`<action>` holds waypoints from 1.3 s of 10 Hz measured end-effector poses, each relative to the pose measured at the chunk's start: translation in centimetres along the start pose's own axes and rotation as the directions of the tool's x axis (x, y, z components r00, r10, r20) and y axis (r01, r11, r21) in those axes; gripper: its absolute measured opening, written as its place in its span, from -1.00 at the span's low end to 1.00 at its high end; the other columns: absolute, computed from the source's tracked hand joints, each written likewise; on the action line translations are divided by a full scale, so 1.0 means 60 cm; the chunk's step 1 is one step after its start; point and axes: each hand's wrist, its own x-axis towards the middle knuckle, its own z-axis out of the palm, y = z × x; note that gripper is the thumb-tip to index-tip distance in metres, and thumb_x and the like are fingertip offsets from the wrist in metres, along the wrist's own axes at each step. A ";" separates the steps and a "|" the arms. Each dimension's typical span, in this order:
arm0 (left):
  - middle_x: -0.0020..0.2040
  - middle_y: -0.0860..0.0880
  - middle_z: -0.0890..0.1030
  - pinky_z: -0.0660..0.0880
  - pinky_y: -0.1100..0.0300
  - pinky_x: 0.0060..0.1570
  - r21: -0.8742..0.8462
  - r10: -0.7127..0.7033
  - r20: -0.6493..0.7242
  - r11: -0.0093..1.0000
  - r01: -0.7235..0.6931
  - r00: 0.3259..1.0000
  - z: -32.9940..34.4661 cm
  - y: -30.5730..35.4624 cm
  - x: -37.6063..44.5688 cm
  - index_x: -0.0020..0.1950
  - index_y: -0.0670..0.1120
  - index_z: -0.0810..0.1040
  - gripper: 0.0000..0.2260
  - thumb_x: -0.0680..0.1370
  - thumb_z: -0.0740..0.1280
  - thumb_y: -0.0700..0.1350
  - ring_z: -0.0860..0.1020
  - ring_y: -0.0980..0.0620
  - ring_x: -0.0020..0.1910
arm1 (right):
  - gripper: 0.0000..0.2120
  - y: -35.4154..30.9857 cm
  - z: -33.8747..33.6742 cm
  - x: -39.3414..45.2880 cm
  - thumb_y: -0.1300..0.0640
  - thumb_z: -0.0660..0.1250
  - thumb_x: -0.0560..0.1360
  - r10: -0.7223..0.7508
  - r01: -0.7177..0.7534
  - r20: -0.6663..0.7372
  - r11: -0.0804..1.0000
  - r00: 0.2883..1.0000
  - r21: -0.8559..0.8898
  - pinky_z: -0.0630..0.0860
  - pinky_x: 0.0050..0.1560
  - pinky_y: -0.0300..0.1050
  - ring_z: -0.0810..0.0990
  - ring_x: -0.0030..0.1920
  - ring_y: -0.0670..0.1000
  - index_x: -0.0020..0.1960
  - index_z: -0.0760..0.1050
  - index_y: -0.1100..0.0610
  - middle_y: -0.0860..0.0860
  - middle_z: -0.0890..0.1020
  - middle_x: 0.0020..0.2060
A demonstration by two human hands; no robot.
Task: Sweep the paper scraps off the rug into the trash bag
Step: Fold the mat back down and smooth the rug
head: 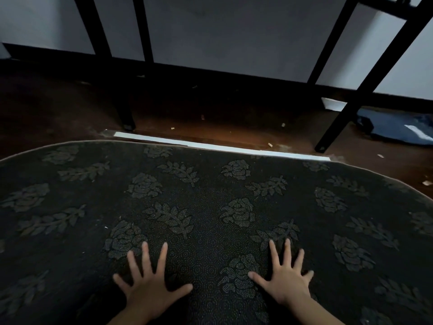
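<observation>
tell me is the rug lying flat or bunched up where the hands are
Flat as far as the view shows: the rug lies spread, its pattern unwrinkled, with the left hand and right hand pressed open on it.

Dark rug with grey leaf-and-rose pattern; reddish-brown floor; pale scraps; black legs.

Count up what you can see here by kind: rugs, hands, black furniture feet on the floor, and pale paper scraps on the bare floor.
rug: 1
hands: 2, the left hand and the right hand, both spread flat on the rug
black furniture feet: 2
paper scraps: 6 plain to see; dimmer specks are uncertain
Total: 11
</observation>
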 end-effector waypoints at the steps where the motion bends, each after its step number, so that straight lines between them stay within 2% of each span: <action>1: 0.33 -0.04 -0.66 -0.20 -0.46 0.31 0.001 0.002 0.025 1.000 -0.002 1.000 -0.007 -0.004 0.003 0.29 0.22 -0.61 0.17 -0.10 -0.12 0.68 -0.53 -0.29 0.40 | 0.07 -0.007 -0.004 0.002 -0.62 -0.01 0.29 0.009 -0.009 0.024 1.000 1.000 -0.006 0.01 0.42 0.43 -0.35 0.51 0.33 0.51 -0.47 -0.11 0.07 -0.45 0.50; 10: 0.29 -0.01 -0.66 -0.18 -0.44 0.33 0.021 -0.014 0.025 1.000 0.013 1.000 -0.027 -0.006 0.019 0.31 0.17 -0.60 0.18 -0.08 -0.10 0.67 -0.50 -0.28 0.42 | 0.04 -0.027 -0.013 0.008 -0.60 -0.05 0.32 0.002 -0.002 0.008 0.999 1.000 -0.037 0.02 0.43 0.42 -0.33 0.50 0.35 0.52 -0.45 -0.07 0.11 -0.41 0.51; 11: 0.31 -0.02 -0.66 -0.18 -0.44 0.33 0.031 -0.014 0.027 0.999 0.013 1.000 -0.028 -0.007 0.021 0.33 0.17 -0.59 0.17 -0.01 -0.05 0.68 -0.50 -0.29 0.42 | 0.05 -0.028 -0.016 0.006 -0.60 -0.04 0.33 0.005 -0.004 0.012 0.999 1.000 -0.037 0.01 0.43 0.42 -0.33 0.50 0.36 0.52 -0.45 -0.06 0.12 -0.42 0.51; 13: 0.35 -0.07 -0.64 -0.18 -0.45 0.32 0.065 0.013 -0.005 0.998 -0.013 1.000 -0.024 -0.008 0.022 0.34 0.16 -0.59 0.17 -0.05 -0.14 0.67 -0.49 -0.30 0.42 | 0.03 -0.029 -0.017 0.004 -0.58 -0.07 0.35 0.001 -0.002 -0.012 0.998 1.000 -0.063 0.04 0.43 0.40 -0.30 0.51 0.37 0.52 -0.45 -0.03 0.15 -0.40 0.51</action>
